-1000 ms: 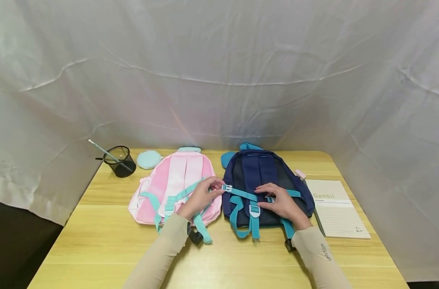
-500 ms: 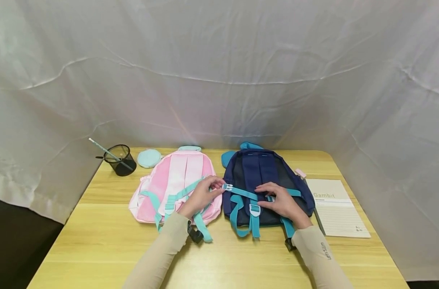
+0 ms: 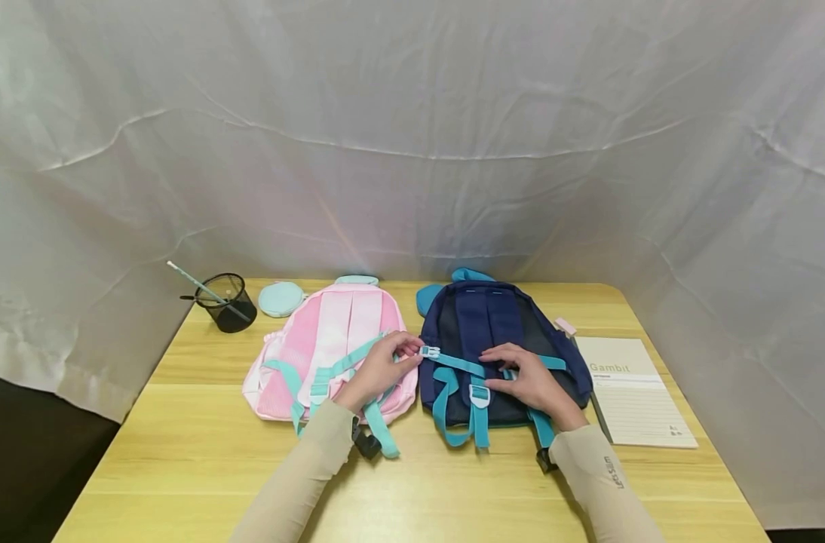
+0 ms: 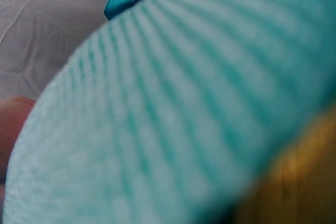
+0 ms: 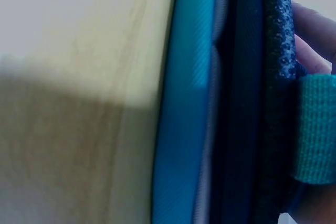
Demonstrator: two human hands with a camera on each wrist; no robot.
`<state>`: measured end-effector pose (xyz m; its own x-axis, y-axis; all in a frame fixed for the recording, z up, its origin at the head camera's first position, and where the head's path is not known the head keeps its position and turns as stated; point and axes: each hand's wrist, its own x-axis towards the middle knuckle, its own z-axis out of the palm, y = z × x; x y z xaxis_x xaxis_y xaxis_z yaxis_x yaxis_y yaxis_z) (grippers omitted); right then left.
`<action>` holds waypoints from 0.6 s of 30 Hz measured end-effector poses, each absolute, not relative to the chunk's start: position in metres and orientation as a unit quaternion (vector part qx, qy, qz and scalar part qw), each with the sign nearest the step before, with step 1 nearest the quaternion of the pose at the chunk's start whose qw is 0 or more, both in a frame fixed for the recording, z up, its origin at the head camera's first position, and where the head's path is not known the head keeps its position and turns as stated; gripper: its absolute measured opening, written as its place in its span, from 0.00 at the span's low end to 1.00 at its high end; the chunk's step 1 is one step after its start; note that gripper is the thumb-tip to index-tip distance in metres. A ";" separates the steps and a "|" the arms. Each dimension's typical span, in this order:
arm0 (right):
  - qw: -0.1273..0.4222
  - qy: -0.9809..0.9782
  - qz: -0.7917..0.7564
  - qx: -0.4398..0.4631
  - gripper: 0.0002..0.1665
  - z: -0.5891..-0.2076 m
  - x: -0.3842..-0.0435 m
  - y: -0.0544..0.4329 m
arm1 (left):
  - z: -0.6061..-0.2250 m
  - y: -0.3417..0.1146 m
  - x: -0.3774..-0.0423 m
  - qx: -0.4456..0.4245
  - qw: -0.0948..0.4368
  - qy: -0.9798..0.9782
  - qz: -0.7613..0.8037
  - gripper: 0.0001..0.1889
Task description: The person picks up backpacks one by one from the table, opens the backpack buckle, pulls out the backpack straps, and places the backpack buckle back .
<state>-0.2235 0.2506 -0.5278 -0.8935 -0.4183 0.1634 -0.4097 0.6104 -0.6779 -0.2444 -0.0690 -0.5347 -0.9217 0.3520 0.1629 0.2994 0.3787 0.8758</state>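
Note:
My left hand (image 3: 380, 369) reaches across the pink backpack (image 3: 300, 339) and pinches a small white buckle (image 3: 430, 351) at its fingertips. From that buckle a teal strap (image 3: 458, 363) runs over the back of the navy backpack (image 3: 446, 317). My right hand (image 3: 528, 381) is over the navy backpack, thumb and fingers at the two edges of this strap. Below it hangs a shoulder strap with a white adjuster (image 3: 479, 395). A pale teal band (image 4: 131, 129) fills most of the left wrist view. In the right wrist view, fingers (image 5: 315, 35) show behind the backpack's dark edge (image 5: 247, 119).
At the back left stands a black mesh pen cup (image 3: 232, 313) with a pencil. A lined notebook (image 3: 633, 392) lies right of the navy backpack, a pink tag (image 3: 565, 326) near its top. Wooden tabletop (image 3: 446, 505) extends in front; grey fabric (image 3: 412, 151) hangs behind.
Both hands keep their places and the backpacks stay put. The white buckle looks slightly more compact at the left fingertips than before.

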 end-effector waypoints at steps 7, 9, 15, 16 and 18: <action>0.003 0.898 -0.373 -0.232 0.24 -0.525 -0.224 0.250 | -0.531 -0.069 -0.246 0.203 0.008 0.827 0.525 0.13; 0.004 0.898 -0.373 -0.232 0.24 -0.524 -0.225 0.251 | -0.529 -0.069 -0.246 0.205 0.002 0.826 0.525 0.14; 0.000 0.896 -0.379 -0.231 0.23 -0.523 -0.225 0.250 | -0.523 -0.074 -0.246 0.226 -0.034 0.830 0.508 0.15; -0.001 0.896 -0.380 -0.229 0.23 -0.522 -0.225 0.250 | -0.520 -0.076 -0.247 0.233 -0.041 0.833 0.500 0.15; -0.008 0.898 -0.377 -0.226 0.22 -0.518 -0.225 0.252 | -0.511 -0.084 -0.247 0.250 -0.056 0.844 0.472 0.18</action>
